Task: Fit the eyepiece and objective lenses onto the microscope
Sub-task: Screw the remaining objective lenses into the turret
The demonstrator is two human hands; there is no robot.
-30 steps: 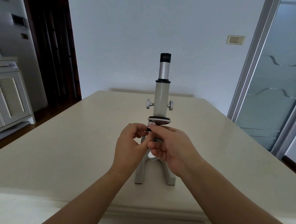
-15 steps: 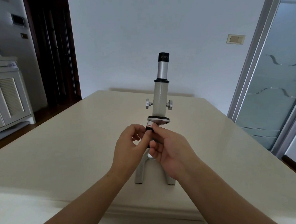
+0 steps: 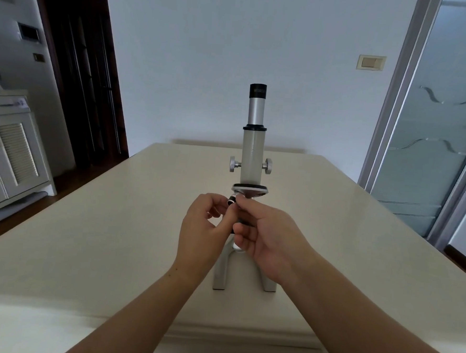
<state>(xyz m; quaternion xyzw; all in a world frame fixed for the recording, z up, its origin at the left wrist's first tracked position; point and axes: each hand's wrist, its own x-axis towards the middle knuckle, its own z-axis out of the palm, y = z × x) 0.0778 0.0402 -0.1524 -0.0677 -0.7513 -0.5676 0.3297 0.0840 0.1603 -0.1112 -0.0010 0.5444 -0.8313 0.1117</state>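
A pale grey microscope [image 3: 252, 161] stands upright on the table, its forked foot toward me. The black-topped silver eyepiece [image 3: 257, 104] sits in the top of the tube. Under the nosepiece plate [image 3: 250, 189] a small silver and black objective lens [image 3: 232, 199] points down and to the left. My left hand [image 3: 205, 229] pinches that lens from the left with thumb and fingers. My right hand [image 3: 266, 237] meets it from the right, thumb and forefinger on the lens just under the plate. Both hands hide the stage and the rest of the lens.
The cream table [image 3: 113, 237] stretches wide on both sides of the microscope. A white louvred cabinet [image 3: 9, 157] stands at the left, a dark doorway [image 3: 80, 71] behind it, and a frosted glass door [image 3: 441, 134] at the right.
Both hands stay at the nosepiece with small finger shifts around the objective lens. The view has drifted slightly; the microscope itself has not moved.
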